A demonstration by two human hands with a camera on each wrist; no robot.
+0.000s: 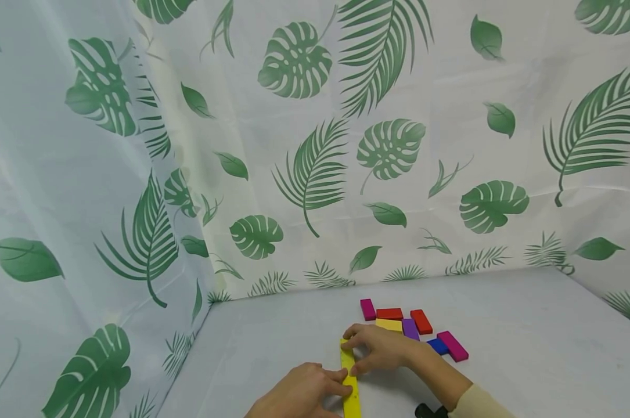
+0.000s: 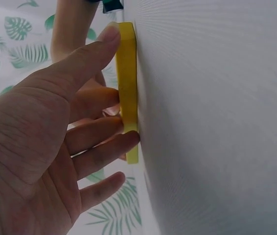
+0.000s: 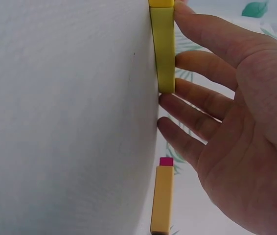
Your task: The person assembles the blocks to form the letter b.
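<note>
A long, flat strip of smooth yellow blocks (image 1: 348, 360), perhaps painted wood, lies on the white, fabric-like tabletop (image 1: 534, 325) between the 2 hands. The right wrist view shows a seam: at least 2 pieces meet end to end. The left hand (image 1: 301, 392) has its fingers spread, tips touching the strip; the right hand (image 1: 380, 347) is spread likewise toward the far end — neither pinches it. Contact from both sides probably keeps the pieces aligned.

Beyond the right hand sit 7 small, flat, wooden-looking coloured blocks (image 1: 421, 321); that hand and its forearm partly hide the yellow and blue ones — the main obstruction here. Leaf-printed white sheeting (image 1: 440, 232) rises behind.
</note>
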